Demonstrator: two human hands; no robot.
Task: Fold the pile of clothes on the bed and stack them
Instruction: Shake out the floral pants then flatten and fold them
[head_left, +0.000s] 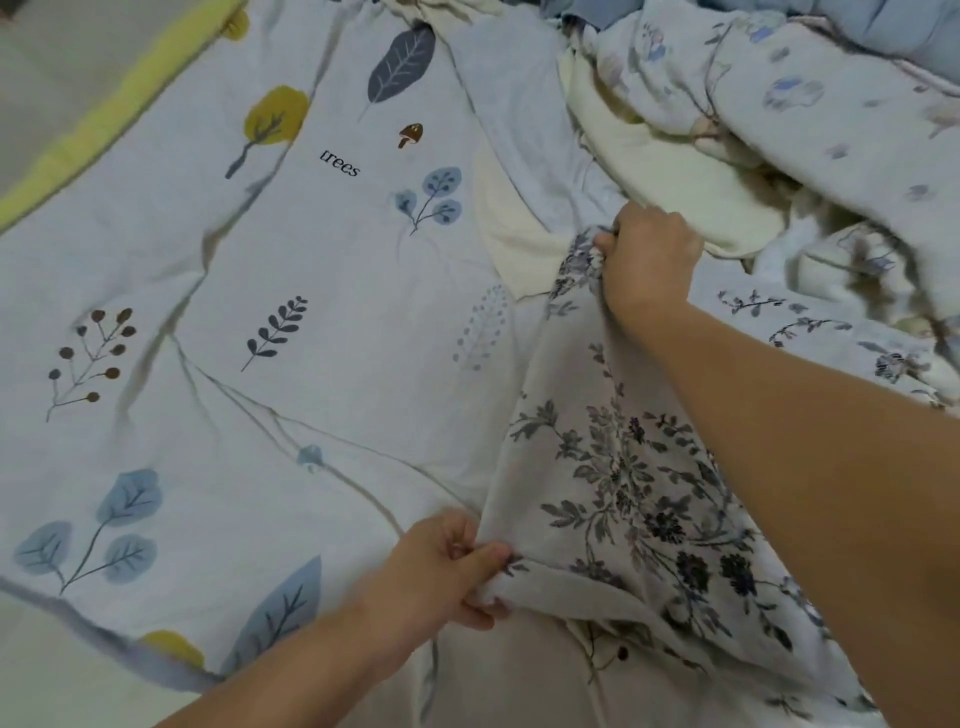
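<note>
A white garment with a dark grey floral print (618, 483) lies on the bed at the right, stretched between my two hands. My left hand (447, 566) pinches its near edge at the bottom centre. Farther up, my right hand (649, 254) is closed on a bunched far corner of the same garment. My right forearm crosses over the cloth and hides part of it. More of the same floral print (831, 332) shows to the right of my arm. A cream garment (670, 171) and a pale floral one (810, 88) lie crumpled at the upper right.
The bed is covered by a pale blue sheet (291, 249) printed with leaves, trees and the word "trees". A yellow-green border (104, 114) runs along its upper left edge, with floor beyond. Blue-grey bedding (883, 31) sits at the top right.
</note>
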